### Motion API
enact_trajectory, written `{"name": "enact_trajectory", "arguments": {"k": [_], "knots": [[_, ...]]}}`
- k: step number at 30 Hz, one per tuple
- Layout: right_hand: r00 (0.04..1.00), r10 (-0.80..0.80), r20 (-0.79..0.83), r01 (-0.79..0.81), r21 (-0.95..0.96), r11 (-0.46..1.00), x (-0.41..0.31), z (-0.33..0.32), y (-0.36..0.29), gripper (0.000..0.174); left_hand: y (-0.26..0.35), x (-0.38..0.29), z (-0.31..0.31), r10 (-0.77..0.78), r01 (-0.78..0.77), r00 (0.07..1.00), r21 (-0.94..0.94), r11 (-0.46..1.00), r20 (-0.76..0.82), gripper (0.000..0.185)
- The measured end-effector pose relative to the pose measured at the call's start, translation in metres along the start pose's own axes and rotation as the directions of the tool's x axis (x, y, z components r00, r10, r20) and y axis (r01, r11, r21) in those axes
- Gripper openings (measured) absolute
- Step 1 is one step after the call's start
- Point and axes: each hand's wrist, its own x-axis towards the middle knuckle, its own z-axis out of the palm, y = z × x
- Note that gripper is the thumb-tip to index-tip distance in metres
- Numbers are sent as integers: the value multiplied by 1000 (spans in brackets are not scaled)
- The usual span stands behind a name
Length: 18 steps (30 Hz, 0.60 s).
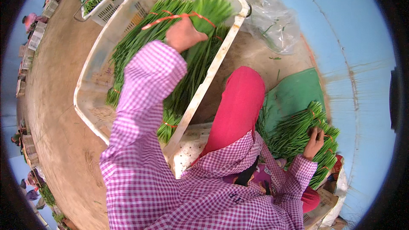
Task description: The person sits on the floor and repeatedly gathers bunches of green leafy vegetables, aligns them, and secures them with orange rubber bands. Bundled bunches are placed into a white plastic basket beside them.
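Note:
My left hand is closed around a bundle of long green leaves, likely garlic chives, inside a white plastic crate. A red-orange band circles this bundle, and a red-and-white strip extends from the hand over the leaves beside it. Several banded bundles lie under and around that hand in the crate. Off to the right, the fingers of my right hand are curled at the band of one chive bundle in a pile resting partly on a green sheet. Its fingertips are partly hidden.
Another white crate of greens with a metal hook stands at the upper left. Clear plastic bags lie by the blue wall. My bent knee is between crate and pile. People and crates line the far left.

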Motion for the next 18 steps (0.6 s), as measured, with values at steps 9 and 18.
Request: {"name": "enact_trajectory", "arguments": {"k": [9,18], "knots": [[989,76,123,-78,11,997,-37,-20,41,27,27,39,87,-169,157,984,170,973,60,84],[941,166,294,-85,-269,959,-97,-10,92,17,30,40,106,-123,152,971,132,979,-206,77]]}}
